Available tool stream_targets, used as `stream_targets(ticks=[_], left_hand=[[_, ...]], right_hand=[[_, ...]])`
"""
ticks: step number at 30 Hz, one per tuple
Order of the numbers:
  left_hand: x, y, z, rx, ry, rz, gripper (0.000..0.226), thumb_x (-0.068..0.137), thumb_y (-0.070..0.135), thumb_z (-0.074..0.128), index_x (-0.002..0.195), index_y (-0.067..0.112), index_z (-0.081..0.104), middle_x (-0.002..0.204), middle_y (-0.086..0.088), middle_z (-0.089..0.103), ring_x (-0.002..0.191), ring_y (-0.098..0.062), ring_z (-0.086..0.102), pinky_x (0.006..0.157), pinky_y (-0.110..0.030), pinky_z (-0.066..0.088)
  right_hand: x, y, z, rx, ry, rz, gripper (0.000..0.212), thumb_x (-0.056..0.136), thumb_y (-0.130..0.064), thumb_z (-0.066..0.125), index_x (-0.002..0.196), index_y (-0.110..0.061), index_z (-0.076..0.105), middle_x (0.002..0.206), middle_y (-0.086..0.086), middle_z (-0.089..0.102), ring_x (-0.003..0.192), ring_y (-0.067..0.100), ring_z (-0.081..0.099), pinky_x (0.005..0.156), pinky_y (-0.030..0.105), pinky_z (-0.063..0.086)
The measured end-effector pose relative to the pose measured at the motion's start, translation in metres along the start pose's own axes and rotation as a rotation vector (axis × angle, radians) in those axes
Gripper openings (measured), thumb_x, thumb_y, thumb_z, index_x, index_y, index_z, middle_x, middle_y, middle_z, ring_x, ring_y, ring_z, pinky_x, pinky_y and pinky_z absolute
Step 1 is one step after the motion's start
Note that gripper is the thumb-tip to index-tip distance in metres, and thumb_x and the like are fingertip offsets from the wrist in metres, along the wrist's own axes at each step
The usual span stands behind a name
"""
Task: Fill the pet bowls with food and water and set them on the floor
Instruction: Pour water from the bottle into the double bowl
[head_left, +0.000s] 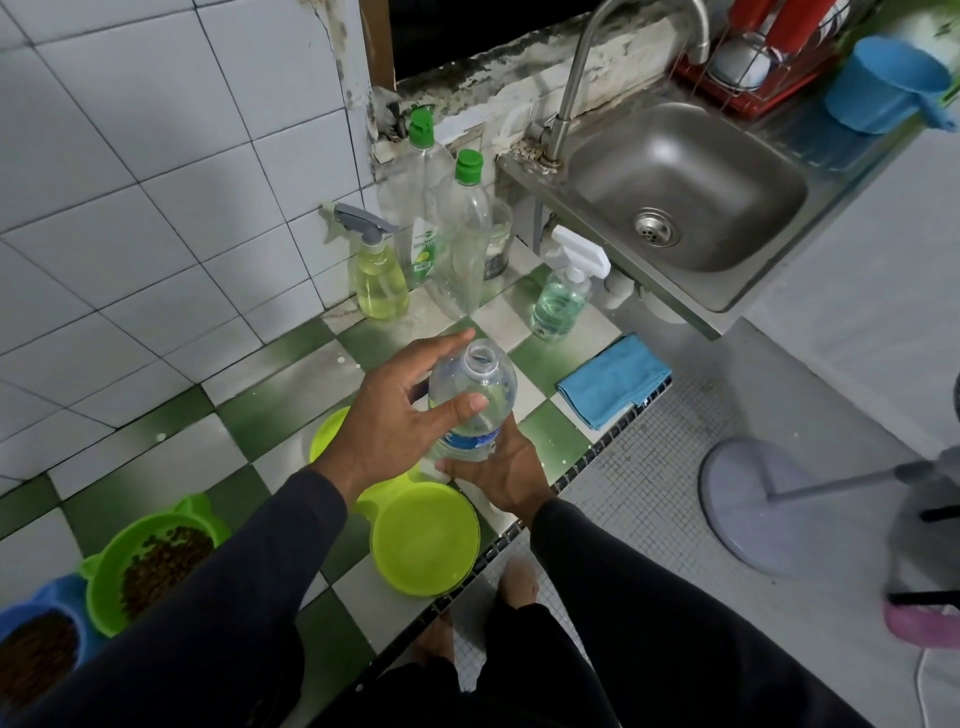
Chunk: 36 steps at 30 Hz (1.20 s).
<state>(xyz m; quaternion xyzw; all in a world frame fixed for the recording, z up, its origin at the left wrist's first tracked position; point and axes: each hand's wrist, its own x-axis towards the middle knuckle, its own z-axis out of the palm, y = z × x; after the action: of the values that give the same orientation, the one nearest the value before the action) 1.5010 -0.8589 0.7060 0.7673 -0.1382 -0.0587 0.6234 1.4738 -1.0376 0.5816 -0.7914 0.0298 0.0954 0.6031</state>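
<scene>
Brown kibble already in green cat-eared plastic bowl (156, 564) and blue plastic bowl (36, 654) at counter's left edge. Uncapped clear plastic water bottle (470, 400) upright, gripped by left hand (400, 415) and right hand (498, 467) above unfilled lime-green shallow bowl (423, 540) near front edge. Water, floor placement left.

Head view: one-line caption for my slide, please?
Both hands, left hand and right hand, hold an uncapped water bottle above lime-green bowls on the checkered counter.

bottle (470, 400) above bowl (423, 538), sink (691, 187) behind
</scene>
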Motion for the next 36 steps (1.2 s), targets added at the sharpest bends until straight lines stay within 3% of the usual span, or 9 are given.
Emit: stream_targets(ticks=[3,6,11,17,22,24,27,30,36], left_hand=[[0.001,0.001,-0.001,-0.003,-0.005,-0.002,0.066,0.087,0.036,0.081,0.147,0.026,0.056,0.143,0.011,0.061,0.135,-0.01,0.055,0.102,-0.028,0.055],[0.002,0.001,-0.002,-0.01,0.0,0.004,0.063,0.089,0.031,0.08,0.146,0.025,0.057,0.142,0.01,0.062,0.134,-0.009,0.057,0.1,-0.026,0.055],[0.001,0.003,-0.002,-0.044,0.017,-0.001,0.062,0.088,0.032,0.08,0.145,0.023,0.057,0.141,0.009,0.063,0.133,-0.01,0.057,0.101,-0.029,0.056],[-0.002,0.014,-0.007,-0.095,0.039,-0.007,0.068,0.087,0.043,0.078,0.148,0.021,0.055,0.143,0.005,0.063,0.135,-0.016,0.058,0.104,-0.044,0.056],[-0.007,0.038,-0.01,-0.107,0.064,0.033,0.066,0.089,0.043,0.076,0.148,0.023,0.054,0.144,0.004,0.062,0.134,-0.018,0.058,0.101,-0.044,0.057],[-0.01,0.049,-0.009,-0.129,0.088,0.055,0.065,0.089,0.042,0.076,0.147,0.021,0.055,0.143,0.004,0.063,0.132,-0.015,0.06,0.098,-0.035,0.058],[-0.019,0.066,-0.005,-0.16,0.108,0.086,0.06,0.091,0.037,0.075,0.145,0.018,0.057,0.14,0.008,0.066,0.131,-0.012,0.061,0.096,-0.025,0.056],[-0.029,0.079,0.004,-0.173,0.125,0.109,0.053,0.094,0.032,0.073,0.143,0.019,0.059,0.138,0.008,0.067,0.131,-0.014,0.061,0.098,-0.032,0.057],[-0.061,0.101,0.031,-0.157,0.207,0.113,0.055,0.089,0.043,0.073,0.139,0.022,0.063,0.131,0.009,0.071,0.124,-0.015,0.066,0.099,-0.04,0.058]], right_hand=[[0.004,-0.002,0.002,-0.001,-0.011,0.074,0.083,0.061,-0.032,0.097,0.131,-0.025,0.053,0.12,-0.003,0.071,0.11,0.015,0.068,0.096,0.045,0.056],[0.005,-0.003,0.002,-0.032,-0.003,0.067,0.083,0.059,-0.038,0.097,0.129,-0.03,0.053,0.117,-0.008,0.071,0.107,0.009,0.069,0.094,0.039,0.058],[0.006,-0.007,0.0,-0.022,0.008,0.084,0.084,0.059,-0.031,0.096,0.131,-0.019,0.054,0.119,0.0,0.071,0.11,0.02,0.069,0.095,0.047,0.056],[0.0,-0.026,-0.004,-0.071,0.037,0.035,0.078,0.062,-0.022,0.096,0.128,-0.018,0.054,0.117,-0.001,0.071,0.106,0.016,0.069,0.092,0.039,0.058],[-0.012,-0.059,-0.021,-0.236,0.043,-0.036,0.076,0.059,-0.04,0.094,0.119,-0.042,0.048,0.11,-0.016,0.069,0.097,-0.004,0.066,0.078,0.007,0.049],[-0.017,-0.069,-0.028,-0.293,0.039,-0.044,0.079,0.057,-0.049,0.093,0.122,-0.036,0.05,0.112,-0.015,0.069,0.099,0.002,0.066,0.081,0.014,0.053],[-0.029,-0.077,-0.037,-0.344,0.044,-0.087,0.082,0.055,-0.055,0.09,0.123,-0.03,0.052,0.114,-0.01,0.068,0.102,0.011,0.066,0.088,0.035,0.057],[-0.045,-0.081,-0.047,-0.349,0.034,-0.122,0.083,0.054,-0.055,0.091,0.123,-0.031,0.052,0.115,-0.007,0.067,0.104,0.014,0.066,0.088,0.041,0.057],[-0.082,-0.082,-0.071,-0.424,-0.029,-0.184,0.082,0.056,-0.056,0.09,0.123,-0.027,0.052,0.114,-0.003,0.066,0.104,0.015,0.065,0.088,0.04,0.057]])
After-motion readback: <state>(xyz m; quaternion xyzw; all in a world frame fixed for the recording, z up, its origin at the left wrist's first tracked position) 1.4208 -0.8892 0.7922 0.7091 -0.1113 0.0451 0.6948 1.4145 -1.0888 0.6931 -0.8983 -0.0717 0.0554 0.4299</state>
